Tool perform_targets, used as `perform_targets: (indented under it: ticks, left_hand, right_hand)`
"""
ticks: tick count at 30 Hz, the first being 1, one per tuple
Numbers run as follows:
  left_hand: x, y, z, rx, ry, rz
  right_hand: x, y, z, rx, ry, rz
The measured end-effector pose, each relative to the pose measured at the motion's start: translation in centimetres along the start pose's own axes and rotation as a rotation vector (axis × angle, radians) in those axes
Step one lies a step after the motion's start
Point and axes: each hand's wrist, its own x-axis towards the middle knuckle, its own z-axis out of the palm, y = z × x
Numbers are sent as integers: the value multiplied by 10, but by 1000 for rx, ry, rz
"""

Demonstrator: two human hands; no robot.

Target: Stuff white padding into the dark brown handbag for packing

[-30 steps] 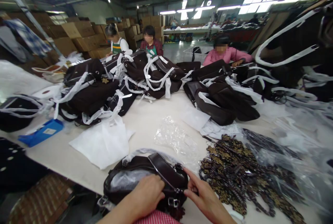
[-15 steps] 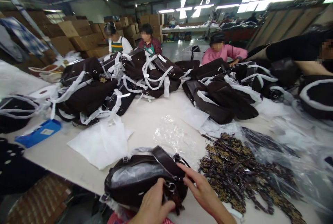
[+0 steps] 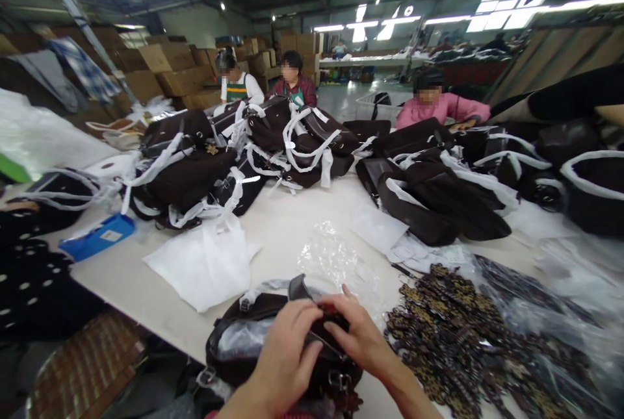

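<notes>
A dark brown handbag stuffed with clear plastic lies at the near edge of the white table. My left hand rests on top of the bag, its fingers curled over the strap and hardware. My right hand meets it from the right, pinching the same strap at the bag's top. A metal buckle shows on the bag's side below my hands.
A pile of dark patterned straps or chains lies to the right. A white bag and crumpled clear plastic sit beyond. Heaps of wrapped brown bags cover the far table, three people sitting behind. A blue box lies left.
Both hands moved up onto the top of the bag and came together on its strap. The view shifted slightly right and up.
</notes>
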Motion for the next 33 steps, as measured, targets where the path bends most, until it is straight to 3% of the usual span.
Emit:
perform_targets:
  ticks: [3, 5, 8, 12, 14, 17, 20, 22, 26, 30, 33]
  left_hand:
    - [19, 0, -34, 245, -164, 136]
    - [25, 3, -47, 381, -275, 161]
    - [21, 4, -55, 494, -333, 15]
    - [3, -21, -57, 291, -413, -356]
    - [-1, -38, -61, 152, -505, -421]
    - [0, -47, -74, -91, -609, -420]
    - [2, -38, -84, -164, -573, -393]
    - [-1, -33, -81, 76, -578, -402]
    - [-17, -33, -57, 533, -594, -499]
    - [-19, -32, -43, 633, -571, -522]
    - [-13, -24, -46, 676, -506, -494]
  right_hand:
    - [-9, 10, -8, 269, -63, 3]
    - [-11, 10, -9, 289, -84, 7]
    - [-10, 7, -7, 152, 70, -11]
    - [-23, 17, -10, -43, 343, 144]
    - [-39, 28, -12, -65, 385, 317]
    - [-63, 39, -4, 43, 288, 497]
    - [-76, 39, 16, 168, 160, 539]
    - [-78, 37, 32, 234, 185, 567]
    - [-72, 41, 48, 402, 277, 617]
    - [-62, 37, 30, 495, 424, 568]
    - [-51, 3, 11, 494, 333, 464]
